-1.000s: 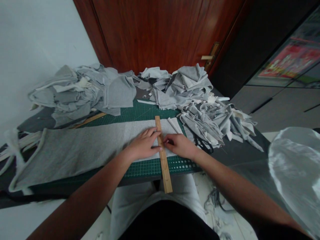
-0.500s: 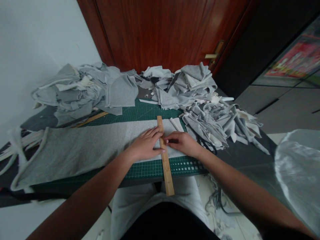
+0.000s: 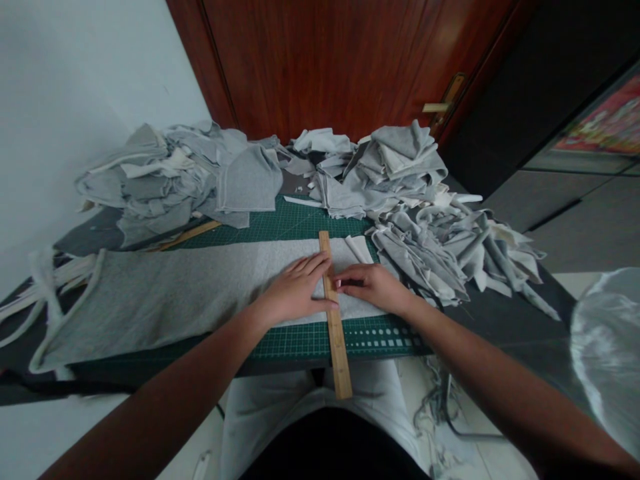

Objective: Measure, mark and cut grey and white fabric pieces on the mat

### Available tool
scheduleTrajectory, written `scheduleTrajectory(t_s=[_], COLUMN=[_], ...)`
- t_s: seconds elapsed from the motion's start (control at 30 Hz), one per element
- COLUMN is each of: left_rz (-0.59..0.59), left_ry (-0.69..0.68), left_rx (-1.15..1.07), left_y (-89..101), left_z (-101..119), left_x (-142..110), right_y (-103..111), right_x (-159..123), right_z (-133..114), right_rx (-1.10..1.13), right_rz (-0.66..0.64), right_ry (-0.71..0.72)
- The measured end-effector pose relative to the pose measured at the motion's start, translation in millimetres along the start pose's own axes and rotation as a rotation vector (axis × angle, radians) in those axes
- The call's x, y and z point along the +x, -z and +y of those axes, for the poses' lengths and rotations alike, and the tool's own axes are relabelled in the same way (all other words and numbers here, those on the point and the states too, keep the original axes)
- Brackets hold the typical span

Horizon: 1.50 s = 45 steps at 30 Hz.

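Observation:
A long strip of grey knit fabric (image 3: 185, 283) lies across the green cutting mat (image 3: 290, 343). Over its right part runs a wooden ruler (image 3: 340, 357), crosswise, its near end sticking out past the table edge. My left hand (image 3: 295, 290) rests flat on the fabric, with fingertips and thumb pressing the ruler. Close by the ruler's right edge, my right hand (image 3: 375, 287) has thumb and forefinger pinched together over the fabric; whatever is between them is too small to make out. A pale folded flap (image 3: 359, 249) shows at the fabric's right end.
Piles of grey cloth pieces stand at the back left (image 3: 170, 180) and back right (image 3: 395, 160), with more scraps (image 3: 430, 250) at the right. Another wooden ruler (image 3: 193, 235) lies partly under cloth. A translucent plastic bag (image 3: 610, 353) is at far right, and a wooden door (image 3: 320, 67) behind.
The whole view has shifted a little, so things appear slightly further right. Both hands keep about the same place on the ruler and fabric.

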State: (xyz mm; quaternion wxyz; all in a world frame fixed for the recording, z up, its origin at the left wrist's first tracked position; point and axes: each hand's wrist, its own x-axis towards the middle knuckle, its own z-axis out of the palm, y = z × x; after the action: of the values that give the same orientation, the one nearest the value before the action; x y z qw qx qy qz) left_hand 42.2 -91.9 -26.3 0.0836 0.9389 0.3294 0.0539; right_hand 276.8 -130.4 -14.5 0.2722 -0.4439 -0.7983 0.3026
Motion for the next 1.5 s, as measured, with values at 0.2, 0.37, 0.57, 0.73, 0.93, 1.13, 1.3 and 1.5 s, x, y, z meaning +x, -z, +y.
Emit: scheduleTrajectory(t_s=[0.2, 0.37, 0.57, 0.73, 0.93, 1.13, 1.3, 1.5], left_rz=[-0.027, -0.017, 0.001, -0.006, -0.007, 0.001, -0.005, -0.003], left_ry=[0.010, 0.001, -0.004, -0.007, -0.016, -0.015, -0.010, -0.012], left_rx=[-0.009, -0.028, -0.022, -0.037, -0.056, -0.050, -0.040, -0.036], left_y=[-0.8, -2.9, -4.0, -2.4, -3.4, -4.9, -5.7, -4.6], left_z=[0.5, 0.4, 0.1, 1.0, -0.2, -0.8, -1.6, -1.1], left_x=[1.9, 2.0, 1.1, 0.8, 0.8, 1.1, 1.0, 0.9], right_y=[2.2, 4.1, 7.1, 9.7, 15.1, 18.8, 20.7, 24.5], right_x=[10.0, 19.2, 29.9, 41.5, 57.5, 69.3, 79.3, 90.1], right_z=[5.1, 9.8, 16.4, 24.7, 33.1, 39.1, 46.0, 51.6], right_rx=[0.002, -0.047, -0.087, -0.125, -0.155, -0.186, -0.214, -0.234], right_rz=[0.054, 0.078, 0.080, 0.105, 0.108, 0.122, 0.147, 0.143], right_ry=[-0.026, -0.017, 0.008, 0.041, 0.018, 0.001, 0.008, 0.020])
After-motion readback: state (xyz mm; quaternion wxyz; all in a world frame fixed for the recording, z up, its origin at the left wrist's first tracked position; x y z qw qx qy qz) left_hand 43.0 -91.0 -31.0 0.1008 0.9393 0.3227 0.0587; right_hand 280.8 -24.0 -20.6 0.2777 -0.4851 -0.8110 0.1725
